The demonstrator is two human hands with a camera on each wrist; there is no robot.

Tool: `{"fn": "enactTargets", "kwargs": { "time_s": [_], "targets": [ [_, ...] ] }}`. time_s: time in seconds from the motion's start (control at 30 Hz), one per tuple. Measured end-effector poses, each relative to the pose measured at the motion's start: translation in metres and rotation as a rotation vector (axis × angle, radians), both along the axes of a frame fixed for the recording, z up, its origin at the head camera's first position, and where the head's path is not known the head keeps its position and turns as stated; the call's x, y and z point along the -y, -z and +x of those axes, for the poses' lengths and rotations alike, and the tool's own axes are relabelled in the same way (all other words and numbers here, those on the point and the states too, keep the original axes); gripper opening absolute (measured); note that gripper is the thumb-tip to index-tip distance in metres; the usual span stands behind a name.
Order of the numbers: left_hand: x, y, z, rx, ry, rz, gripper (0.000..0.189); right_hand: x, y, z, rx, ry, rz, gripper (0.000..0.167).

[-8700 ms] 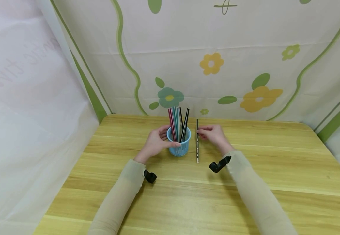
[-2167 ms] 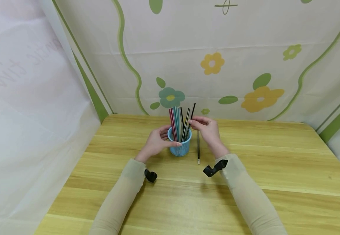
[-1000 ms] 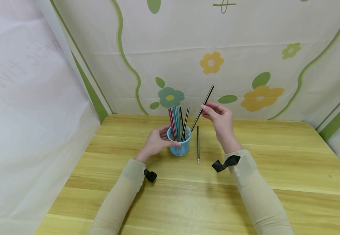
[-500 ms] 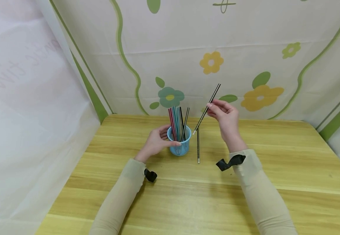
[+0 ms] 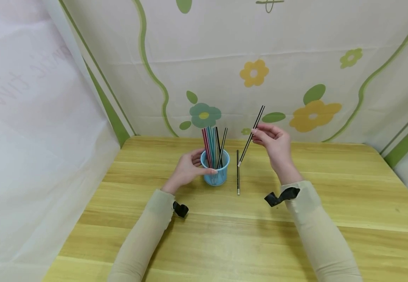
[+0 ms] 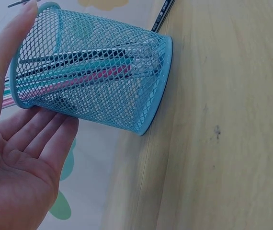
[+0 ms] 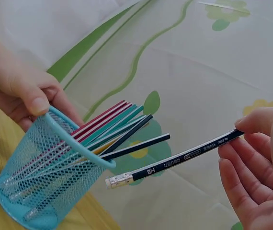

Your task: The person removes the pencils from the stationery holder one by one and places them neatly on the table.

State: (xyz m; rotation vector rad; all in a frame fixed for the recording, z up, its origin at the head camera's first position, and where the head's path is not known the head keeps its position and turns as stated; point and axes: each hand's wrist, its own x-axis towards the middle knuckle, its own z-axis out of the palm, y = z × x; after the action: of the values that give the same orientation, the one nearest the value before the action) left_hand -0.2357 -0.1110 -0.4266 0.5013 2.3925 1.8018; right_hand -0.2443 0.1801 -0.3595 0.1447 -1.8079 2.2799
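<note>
A light-blue mesh pencil cup [image 5: 215, 179] stands upright on the table, holding several red, teal and black pencils [image 5: 211, 143]. My left hand [image 5: 184, 173] holds the cup, thumb on the near rim and fingers round its left side. Off to the cup's right, my right hand [image 5: 276, 148] pinches a black striped pencil [image 5: 247, 145] between thumb and fingers. That pencil is tilted with its eraser end down; the right wrist view shows "HB" on its barrel [image 7: 184, 157]. Another black pencil [image 5: 238, 180] lies on the table right of the cup, its eraser toward me.
The wooden table [image 5: 218, 243] reaches back to a pale curtain [image 5: 225, 39] with printed flowers. A second white cloth [image 5: 31, 156] hangs along the left side. Black wrist straps [image 5: 282, 196] sit on both sleeves.
My right hand has lifted the black pencil out of the cup and carried it right, then slightly down, beside the pencil left lying on the table. The left hand and cup have stayed put.
</note>
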Motion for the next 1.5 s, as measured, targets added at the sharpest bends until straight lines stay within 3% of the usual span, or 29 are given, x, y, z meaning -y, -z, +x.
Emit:
{"fn": "enactTargets", "kwargs": {
  "time_s": [0.67,1.23,1.5],
  "targets": [
    [0.001,-0.001,0.001,0.0,0.005,0.006,0.084,-0.014,0.023,0.002,0.162,-0.103,0.239,0.041],
    [0.0,-0.008,0.004,0.043,0.015,0.012,0.084,-0.014,0.067,-0.003,0.275,-0.157,0.352,0.04],
    [0.001,-0.005,0.002,0.04,0.017,0.017,0.085,-0.013,0.075,-0.006,0.33,-0.139,0.365,0.038]
  ]
}}
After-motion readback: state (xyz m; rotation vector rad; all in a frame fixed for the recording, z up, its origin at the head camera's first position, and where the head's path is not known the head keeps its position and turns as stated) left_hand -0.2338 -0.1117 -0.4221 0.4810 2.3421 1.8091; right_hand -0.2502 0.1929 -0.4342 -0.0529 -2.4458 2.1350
